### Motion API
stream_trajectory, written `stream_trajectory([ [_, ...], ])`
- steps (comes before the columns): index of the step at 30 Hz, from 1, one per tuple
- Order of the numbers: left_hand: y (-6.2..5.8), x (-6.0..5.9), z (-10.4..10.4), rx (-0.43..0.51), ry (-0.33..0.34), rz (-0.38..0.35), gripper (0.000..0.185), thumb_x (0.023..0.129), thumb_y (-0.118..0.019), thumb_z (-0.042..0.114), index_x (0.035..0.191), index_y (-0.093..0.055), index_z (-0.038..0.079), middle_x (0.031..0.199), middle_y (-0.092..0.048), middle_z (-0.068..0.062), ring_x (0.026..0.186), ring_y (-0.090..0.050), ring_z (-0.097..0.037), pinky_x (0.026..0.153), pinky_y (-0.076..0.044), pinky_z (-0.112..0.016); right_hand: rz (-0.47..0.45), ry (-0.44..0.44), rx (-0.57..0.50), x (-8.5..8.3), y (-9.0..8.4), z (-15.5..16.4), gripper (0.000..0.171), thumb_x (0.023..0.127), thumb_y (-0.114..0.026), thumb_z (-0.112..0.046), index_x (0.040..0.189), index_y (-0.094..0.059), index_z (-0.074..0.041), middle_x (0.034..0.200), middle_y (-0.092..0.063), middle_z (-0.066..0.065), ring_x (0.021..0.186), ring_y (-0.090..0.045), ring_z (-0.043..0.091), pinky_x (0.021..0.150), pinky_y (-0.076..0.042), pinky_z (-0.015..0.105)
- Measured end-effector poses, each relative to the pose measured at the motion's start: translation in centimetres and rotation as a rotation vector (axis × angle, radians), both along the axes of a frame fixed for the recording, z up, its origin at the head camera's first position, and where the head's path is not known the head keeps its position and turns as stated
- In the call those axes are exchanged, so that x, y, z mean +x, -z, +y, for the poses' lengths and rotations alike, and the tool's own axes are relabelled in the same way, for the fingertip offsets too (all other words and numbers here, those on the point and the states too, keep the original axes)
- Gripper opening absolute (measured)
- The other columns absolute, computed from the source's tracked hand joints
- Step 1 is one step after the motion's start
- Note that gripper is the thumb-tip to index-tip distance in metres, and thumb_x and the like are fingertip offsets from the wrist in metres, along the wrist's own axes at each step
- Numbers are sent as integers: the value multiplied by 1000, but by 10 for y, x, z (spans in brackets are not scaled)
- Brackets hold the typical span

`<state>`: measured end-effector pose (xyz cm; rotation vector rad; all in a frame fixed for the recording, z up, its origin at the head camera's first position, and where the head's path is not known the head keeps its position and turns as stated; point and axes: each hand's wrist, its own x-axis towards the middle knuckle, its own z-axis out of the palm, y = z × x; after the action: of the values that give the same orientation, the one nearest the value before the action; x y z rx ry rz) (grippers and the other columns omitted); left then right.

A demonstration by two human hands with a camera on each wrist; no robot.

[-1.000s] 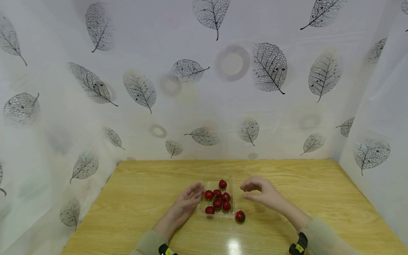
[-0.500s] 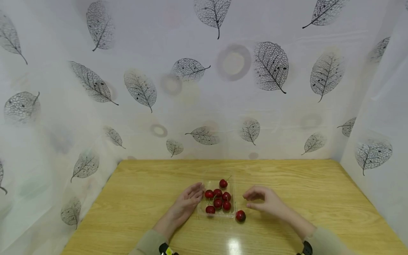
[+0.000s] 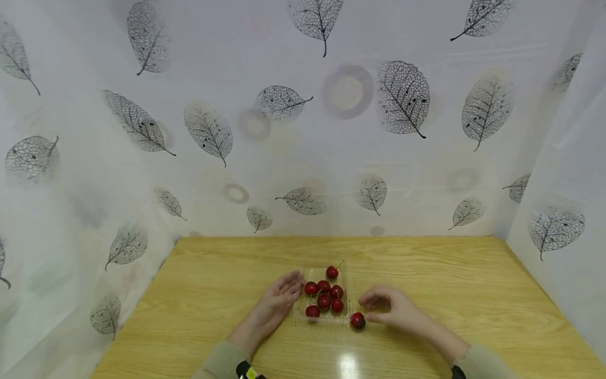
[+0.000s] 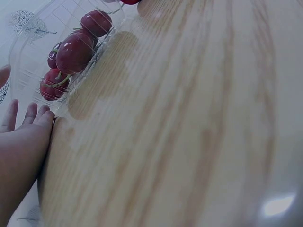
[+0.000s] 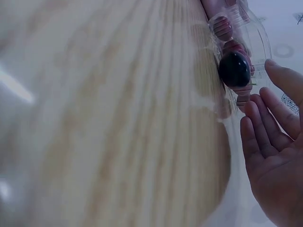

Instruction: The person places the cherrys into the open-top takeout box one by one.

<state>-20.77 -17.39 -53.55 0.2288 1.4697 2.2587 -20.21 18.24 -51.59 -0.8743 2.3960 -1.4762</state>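
A clear plastic box (image 3: 303,319) with several red cherries (image 3: 324,301) in it stands on the table. My left hand (image 3: 274,304) rests along the box's left side, its fingers nearly straight; the left wrist view shows those fingers (image 4: 31,115) by the clear wall. Just outside the box's front right corner lies one loose cherry (image 3: 357,320), dark on one side, which looks almost black (image 5: 235,69) in the right wrist view. Beside it is my right hand (image 3: 395,310), thumb and fingers apart, thumb tip close to the fruit. Whether it touches cannot be told.
The wooden table (image 3: 213,295) runs back to a white curtain (image 3: 303,158) printed with leaves, which also hangs at both sides. A bright light reflection (image 3: 347,363) shows near the table's front.
My right hand has come down and toward the person, from beside the box's right side to the loose cherry. The left hand, the box and the cherries have stayed in place.
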Motion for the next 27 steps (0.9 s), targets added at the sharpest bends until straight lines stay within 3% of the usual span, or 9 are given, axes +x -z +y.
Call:
stream_trajectory([
  [5,0,0,0,-2,-1,-1,76,101,-48,-8,165,-7,-10,176,-8,-28,147,-41,-11,121,-40,-15,-61,-14,-1,2,2,-2,36,89,-82,-18,120,-72,-2,116,-75,16,100,-69,5,91,-60,20],
  [13,0,0,1,-6,-5,-2,76,100,-49,-8,165,-9,-10,175,-9,-28,149,-39,-13,121,-40,-15,-83,-12,12,4,5,-4,39,88,-84,-18,121,-71,-2,118,-75,15,102,-68,6,92,-60,20],
  [19,-1,0,1,-5,-6,-3,76,100,-48,-8,165,-8,-10,175,-8,-29,148,-39,-13,120,-40,-14,-46,-14,17,6,5,-7,42,85,-87,-21,120,-72,-4,116,-75,13,101,-68,7,92,-61,22],
  [27,-2,1,1,-8,2,-2,77,101,-49,-7,165,-7,-10,176,-6,-28,159,-26,-24,121,-39,-14,7,-20,53,5,6,-9,39,82,-90,-23,116,-75,-10,112,-76,6,99,-67,4,90,-61,23],
])
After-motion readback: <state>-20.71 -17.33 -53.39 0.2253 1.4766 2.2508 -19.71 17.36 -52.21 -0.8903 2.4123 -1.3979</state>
